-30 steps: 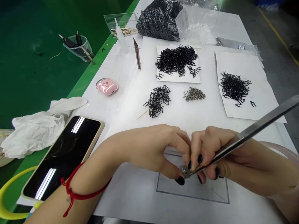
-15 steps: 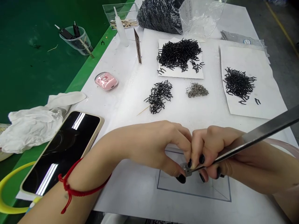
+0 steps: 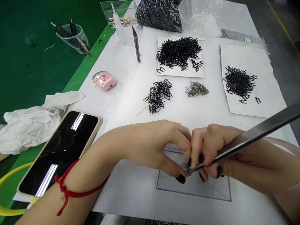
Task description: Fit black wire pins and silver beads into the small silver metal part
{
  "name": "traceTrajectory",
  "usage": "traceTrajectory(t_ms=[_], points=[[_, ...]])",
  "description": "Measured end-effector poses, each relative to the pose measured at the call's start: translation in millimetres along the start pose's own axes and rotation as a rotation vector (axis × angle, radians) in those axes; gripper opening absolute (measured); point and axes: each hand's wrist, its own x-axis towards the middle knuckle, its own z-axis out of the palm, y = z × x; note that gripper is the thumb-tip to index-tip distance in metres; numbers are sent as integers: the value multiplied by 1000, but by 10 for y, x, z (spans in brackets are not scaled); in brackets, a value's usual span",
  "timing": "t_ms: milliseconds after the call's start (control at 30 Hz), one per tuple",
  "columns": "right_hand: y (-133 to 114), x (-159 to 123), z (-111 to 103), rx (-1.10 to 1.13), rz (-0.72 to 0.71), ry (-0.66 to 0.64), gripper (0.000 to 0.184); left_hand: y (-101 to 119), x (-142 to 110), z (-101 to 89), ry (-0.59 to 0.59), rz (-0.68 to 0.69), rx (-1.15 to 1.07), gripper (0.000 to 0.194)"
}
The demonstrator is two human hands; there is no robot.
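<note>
My left hand [image 3: 161, 147] pinches a small grey metallic piece [image 3: 187, 170] between thumb and fingers, above a clear plastic box [image 3: 192, 192]. My right hand [image 3: 215, 153] is closed around a pair of metal tweezers [image 3: 253, 134], whose tips touch the small piece. The fingers of both hands meet there, so the contact point is partly covered. Beyond the hands lie a loose pile of black forked parts [image 3: 158, 95] and a heap of tiny metal bits [image 3: 197, 89].
Larger black piles rest on white paper sheets [image 3: 178, 72] [image 3: 276, 106]. At left are a phone [image 3: 58, 150], a pink case [image 3: 104, 80], white gloves [image 3: 32, 126] and a cup [image 3: 75, 40]. An upright blade [image 3: 136, 45] and a dropper bottle [image 3: 119, 28] stand behind.
The whole view has shifted slightly, so things sit a little further left and up. Both hands keep the same hold on the piece and the tweezers.
</note>
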Motion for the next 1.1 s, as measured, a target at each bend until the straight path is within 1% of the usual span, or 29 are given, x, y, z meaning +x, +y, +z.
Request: traceTrajectory(t_ms=[133,300,467,633,800,967,1100], points=[[10,-13,2,53,27,5,19,-7,2,3,-6,-4,-9,24],[11,-26,8,16,2,-2,20,-11,-3,6,-12,-15,-8,23],[25,-40,-4,76,64,-10,22,-1,-3,7,-9,-13,-3,23],[-9,-34,-19,48,43,-13,16,8,6,-14,-3,-6,10,24],[-28,-5,-20,51,84,-12,17,7,16,-24,10,-33,12,21],[-30,-7,-19,0,41,-22,19,8,14,-11,6,-32,-9,21],[-34,-10,-26,15,23,-32,16,9,-2,3,10,-27,-12,21]])
